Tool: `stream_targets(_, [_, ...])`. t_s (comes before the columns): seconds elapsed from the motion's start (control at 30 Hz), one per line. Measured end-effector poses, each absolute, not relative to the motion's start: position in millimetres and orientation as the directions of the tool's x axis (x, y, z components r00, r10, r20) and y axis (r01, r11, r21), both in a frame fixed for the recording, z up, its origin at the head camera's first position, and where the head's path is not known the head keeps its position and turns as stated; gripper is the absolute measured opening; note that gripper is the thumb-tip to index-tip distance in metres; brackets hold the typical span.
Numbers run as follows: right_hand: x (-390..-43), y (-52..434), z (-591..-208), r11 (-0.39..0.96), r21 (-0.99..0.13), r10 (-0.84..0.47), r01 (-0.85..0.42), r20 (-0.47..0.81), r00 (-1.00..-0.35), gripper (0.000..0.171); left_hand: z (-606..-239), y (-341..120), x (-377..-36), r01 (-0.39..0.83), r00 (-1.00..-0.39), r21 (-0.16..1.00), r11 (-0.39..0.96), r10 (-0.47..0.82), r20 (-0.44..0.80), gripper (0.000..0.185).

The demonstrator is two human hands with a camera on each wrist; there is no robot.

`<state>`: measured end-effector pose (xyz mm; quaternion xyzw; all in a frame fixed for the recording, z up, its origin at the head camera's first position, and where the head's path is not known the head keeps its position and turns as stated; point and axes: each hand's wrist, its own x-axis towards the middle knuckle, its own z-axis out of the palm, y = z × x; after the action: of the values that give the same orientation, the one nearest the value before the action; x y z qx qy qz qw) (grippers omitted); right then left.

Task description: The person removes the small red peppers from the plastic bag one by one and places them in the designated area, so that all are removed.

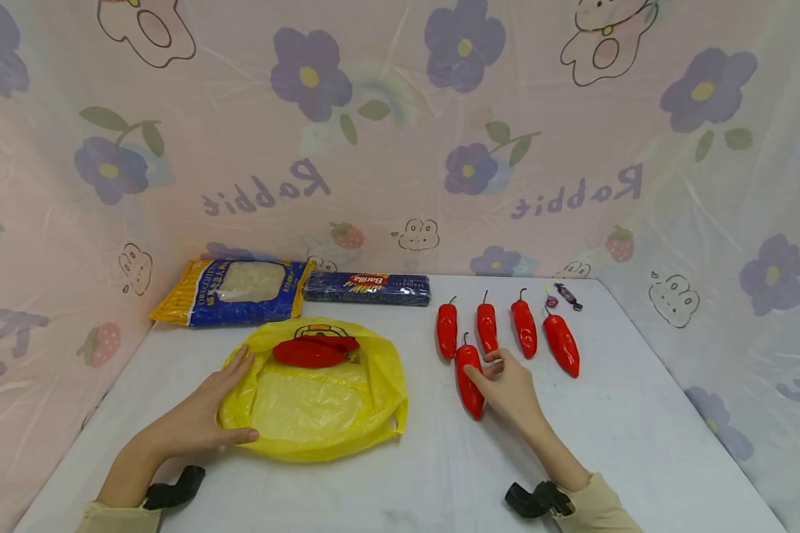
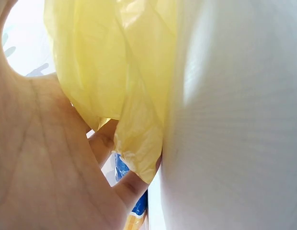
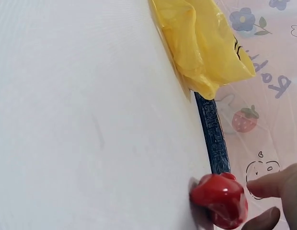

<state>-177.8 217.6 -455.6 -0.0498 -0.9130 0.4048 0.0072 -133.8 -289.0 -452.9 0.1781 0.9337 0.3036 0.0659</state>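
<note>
1. At far left, against the back curtain: a blue and yellow pasta bag (image 1: 235, 292), lying flat on the white worktop (image 1: 440, 459).
2. Left hand (image 1: 203, 411): fingers straight and relaxed, pressing flat on the left edge of the yellow plastic bag (image 1: 313, 407); nothing pinched or grasped. Palm close to the yellow film in the left wrist view as well.
3. Inside the mouth of the yellow plastic bag, at its far side: a red pepper in the bag (image 1: 310, 352), lying crosswise, long axis left to right.
4. Behind the bag: a dark blue spaghetti box (image 1: 367, 288), also lying crosswise.
5. Right of centre: the nearest red pepper (image 1: 469, 379), long axis pointing away from the person, stem far, blunt end near.
6. Right hand (image 1: 510, 385): just right of that pepper, fingertips touching its side, grip loose and not closed around it yet. Much nearer to this pepper than the left hand; yellow bag well to the left of it.
7. Further back and right: a row of four red peppers (image 1: 523, 328), all stems away, and two small wrapped candies (image 1: 563, 296) beyond them.
</note>
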Motion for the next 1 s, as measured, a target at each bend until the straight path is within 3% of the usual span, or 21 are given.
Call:
stream_targets(0.5, [-181,216,-443,0.679,-0.733,0.081,0.046,0.013,-0.997,0.049,-455,-290,-133,0.289,-0.93,0.589,0.755,0.367,-0.015,0.123])
stream_targets(1.0, [-190,193,-434,0.697,-0.712,0.019,-0.084,0.135,-0.991,0.049,-453,-288,-134,0.263,-0.934,0.583,0.769,0.354,-0.045,0.123])
